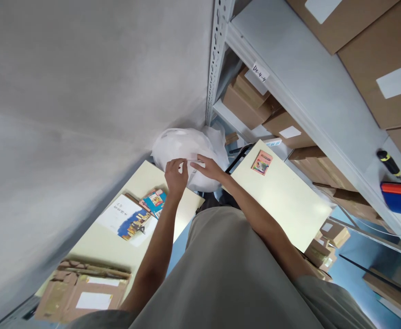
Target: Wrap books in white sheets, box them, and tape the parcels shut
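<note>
My left hand [176,176] is pinched, fingers bent, at one side of a thin whitish translucent piece [192,157]. From the other side my right hand [207,167] grips the same piece between thumb and fingers. What kind of piece it is, I cannot make out; it may be part of the bag behind it. Just under and beyond both hands bulges a large white plastic bag [183,139], standing between two pale tabletops against the wall.
The left table [144,176] bears several booklets [154,201], a picture book [128,217] and flattened cardboard [91,292]. A small pink booklet [262,162] lies on the right table [279,196]. A metal shelf [289,100] with cardboard boxes [246,103] rises on the right.
</note>
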Motion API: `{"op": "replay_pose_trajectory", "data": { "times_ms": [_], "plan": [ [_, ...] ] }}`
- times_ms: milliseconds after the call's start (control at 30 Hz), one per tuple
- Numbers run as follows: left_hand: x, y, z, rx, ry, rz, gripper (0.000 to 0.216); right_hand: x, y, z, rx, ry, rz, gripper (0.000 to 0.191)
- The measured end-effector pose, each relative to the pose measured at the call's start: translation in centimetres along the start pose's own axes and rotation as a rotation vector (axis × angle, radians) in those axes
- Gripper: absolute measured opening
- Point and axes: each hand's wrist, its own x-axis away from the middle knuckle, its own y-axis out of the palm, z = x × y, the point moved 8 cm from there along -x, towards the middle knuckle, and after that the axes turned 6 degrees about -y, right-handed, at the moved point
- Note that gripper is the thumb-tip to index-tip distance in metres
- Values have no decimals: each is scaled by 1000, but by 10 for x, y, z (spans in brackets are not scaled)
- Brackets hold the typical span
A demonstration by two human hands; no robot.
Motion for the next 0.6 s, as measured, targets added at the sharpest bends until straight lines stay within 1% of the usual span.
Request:
{"op": "replay_pose_trajectory", "data": {
  "times_ms": [100,200,267,333,400,467,533,600],
  "plan": [
    [4,-21,19,29,48,62,17,-1,0,-10,25,30,34,49],
    [6,-46,43,91,102,87,15,10,-8,-30,51,13,55,40],
    [6,-61,64,149,162,28,21,23,-14,-52,45,-54,32,31],
    [4,-67,89,185,235,-122,37,38,-20,-77,43,-130,-5,29],
    [3,-63,111,175,285,-327,45,54,-26,-101,79,-174,-38,26],
    [1,-50,126,125,303,-511,47,68,-35,-119,137,-175,-60,21],
    [-4,-32,130,64,305,-629,52,83,-48,-131,193,-146,-64,19],
    [-12,-9,124,7,304,-684,61,99,-67,-137,239,-109,-34,19]
  ]
}}
